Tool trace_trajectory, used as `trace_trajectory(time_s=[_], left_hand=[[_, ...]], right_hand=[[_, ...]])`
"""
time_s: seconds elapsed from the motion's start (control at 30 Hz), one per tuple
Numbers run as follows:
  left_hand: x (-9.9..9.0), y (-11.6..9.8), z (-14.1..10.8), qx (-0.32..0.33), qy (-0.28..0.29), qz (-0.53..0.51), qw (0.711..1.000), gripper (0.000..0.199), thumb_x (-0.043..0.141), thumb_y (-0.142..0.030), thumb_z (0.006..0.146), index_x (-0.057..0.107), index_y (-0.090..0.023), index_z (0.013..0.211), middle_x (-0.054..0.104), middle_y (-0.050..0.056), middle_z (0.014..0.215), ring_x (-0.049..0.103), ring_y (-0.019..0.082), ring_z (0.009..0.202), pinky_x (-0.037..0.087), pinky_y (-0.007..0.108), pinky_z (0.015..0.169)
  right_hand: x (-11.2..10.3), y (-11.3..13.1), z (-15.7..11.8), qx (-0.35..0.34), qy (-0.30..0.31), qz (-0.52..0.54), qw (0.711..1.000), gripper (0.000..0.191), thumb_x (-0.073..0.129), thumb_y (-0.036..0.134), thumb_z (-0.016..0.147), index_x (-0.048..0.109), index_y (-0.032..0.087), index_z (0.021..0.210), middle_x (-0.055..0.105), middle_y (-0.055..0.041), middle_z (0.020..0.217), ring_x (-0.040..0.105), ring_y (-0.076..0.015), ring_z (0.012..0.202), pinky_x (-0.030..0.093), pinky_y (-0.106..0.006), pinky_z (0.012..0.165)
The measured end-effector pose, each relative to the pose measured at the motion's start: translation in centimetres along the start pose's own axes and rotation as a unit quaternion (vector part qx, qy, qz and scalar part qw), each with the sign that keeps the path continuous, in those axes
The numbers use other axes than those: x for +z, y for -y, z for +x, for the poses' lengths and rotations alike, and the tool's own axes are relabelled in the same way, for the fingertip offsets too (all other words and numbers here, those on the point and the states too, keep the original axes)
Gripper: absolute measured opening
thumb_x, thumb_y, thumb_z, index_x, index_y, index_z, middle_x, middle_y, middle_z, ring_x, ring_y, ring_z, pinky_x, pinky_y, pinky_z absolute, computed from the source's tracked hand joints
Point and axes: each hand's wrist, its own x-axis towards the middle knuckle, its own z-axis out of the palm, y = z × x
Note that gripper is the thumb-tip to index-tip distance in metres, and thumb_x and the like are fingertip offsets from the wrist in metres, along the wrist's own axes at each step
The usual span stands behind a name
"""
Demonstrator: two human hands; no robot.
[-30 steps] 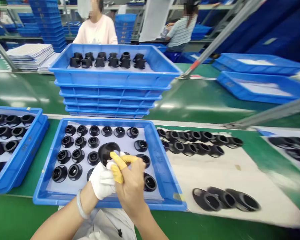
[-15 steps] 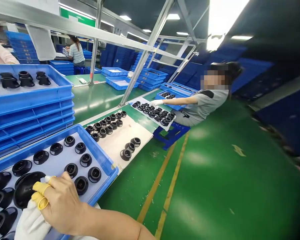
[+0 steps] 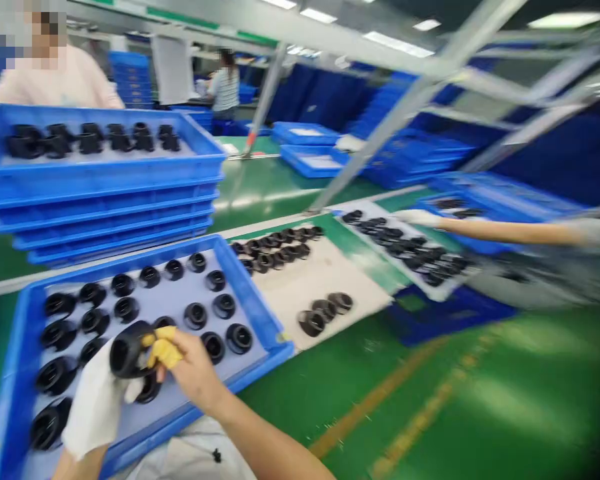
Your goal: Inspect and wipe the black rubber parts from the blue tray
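A black moulded rubber sleeve [image 3: 127, 350] is held up above the tray, between my two hands. My left hand [image 3: 96, 400], in a white glove, cups it from below and the left. My right hand [image 3: 193, 363] pinches it from the right, with yellow finger cots on the fingertips. Beneath them lies a blue plastic tray [image 3: 130, 263] lined with a pale sheet [image 3: 155, 297]. Several similar black parts [image 3: 195, 316] stand on the sheet in loose rows. My hands hide the tray's lower middle.
A stack of blue trays [image 3: 105, 213] stands beyond, its top tray holding several black parts. Rows of black parts lie on a white sheet [image 3: 320, 293] on the green bench. A co-worker's gloved hand [image 3: 417, 217] reaches over another parts sheet at right.
The view has swung back left from its tilted rightward turn. The black part now sits higher, turned on its side between my hands, and both hands have shifted toward the tray's left.
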Motion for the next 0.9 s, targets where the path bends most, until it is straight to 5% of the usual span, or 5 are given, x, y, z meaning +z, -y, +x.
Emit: trace_trajectory(time_s=[0.13, 0.33, 0.57, 0.73, 0.9], left_hand=[[-0.7, -0.6, -0.1, -0.068, -0.102, -0.046, 0.991, 0.037, 0.051, -0.041, 0.079, 0.066, -0.017, 0.101, 0.068, 0.004, 0.068, 0.054, 0.016, 0.048, 0.047, 0.029, 0.046], [-2.1, -1.2, 0.1, 0.018, -0.128, 0.045, 0.991, 0.028, 0.049, -0.031, 0.080, 0.072, -0.018, 0.090, 0.072, 0.007, 0.099, 0.064, 0.021, 0.096, 0.049, 0.033, 0.093], [-2.8, -1.8, 0.2, -0.049, -0.113, -0.080, 0.989, 0.023, 0.059, -0.033, 0.075, 0.072, -0.017, 0.086, 0.073, 0.008, 0.097, 0.066, 0.023, 0.092, 0.053, 0.032, 0.084], [-3.4, -1.8, -0.2, -0.088, -0.080, -0.187, 0.975, 0.020, 0.066, -0.036, 0.075, 0.069, -0.017, 0.079, 0.065, 0.002, 0.062, 0.056, 0.012, 0.047, 0.045, 0.023, 0.045], [-3.0, -1.4, -0.3, -0.183, -0.030, -0.437, 0.880, 0.025, 0.067, -0.037, 0.076, 0.061, -0.014, 0.069, 0.058, 0.000, 0.056, 0.047, 0.007, 0.036, 0.035, 0.018, 0.034]], right_hand=[[-0.1, 0.1, 0.3, 0.025, 0.003, 0.013, 1.000, 0.026, 0.059, 0.043, 0.082, 0.061, 0.017, 0.084, 0.055, 0.0007, 0.067, 0.050, -0.0101, 0.053, 0.043, -0.023, 0.053], [-0.1, 0.1, 0.8, -0.006, 0.037, -0.075, 0.996, 0.038, 0.052, 0.049, 0.088, 0.060, 0.017, 0.069, 0.054, -0.0008, 0.059, 0.050, -0.0131, 0.056, 0.041, -0.023, 0.054], [0.2, 0.7, 1.6, -0.040, 0.035, -0.132, 0.990, 0.044, 0.049, 0.052, 0.088, 0.060, 0.018, 0.062, 0.059, -0.0031, 0.058, 0.053, -0.0155, 0.055, 0.043, -0.025, 0.052], [0.9, 1.1, 1.8, 0.042, 0.024, -0.017, 0.999, 0.032, 0.055, 0.050, 0.086, 0.066, 0.021, 0.084, 0.059, -0.0009, 0.057, 0.055, -0.0168, 0.052, 0.046, -0.028, 0.054], [2.4, 0.5, 2.2, 0.229, 0.030, 0.211, 0.950, 0.032, 0.068, 0.045, 0.074, 0.059, 0.017, 0.062, 0.054, 0.0003, 0.045, 0.047, -0.0114, 0.038, 0.041, -0.024, 0.046]])
